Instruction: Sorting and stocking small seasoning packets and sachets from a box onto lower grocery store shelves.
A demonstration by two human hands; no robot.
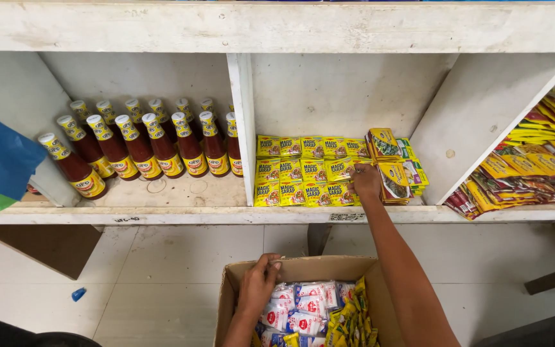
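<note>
While the left hand (259,283) clasps the cardboard box (232,289) rim, right hand (364,181) grip pinching yellow sachets (303,173) on shelf (181,213).

Right hand (365,182) touches yellow sachets (303,172); left hand (258,287) grips cardboard box (309,265).

Your yellow seasoning sachets (303,172) lie flat in three overlapping rows in the middle shelf compartment, toward twelve o'clock, while your open cardboard box (303,266) at six o'clock holds white and yellow packets.
</note>
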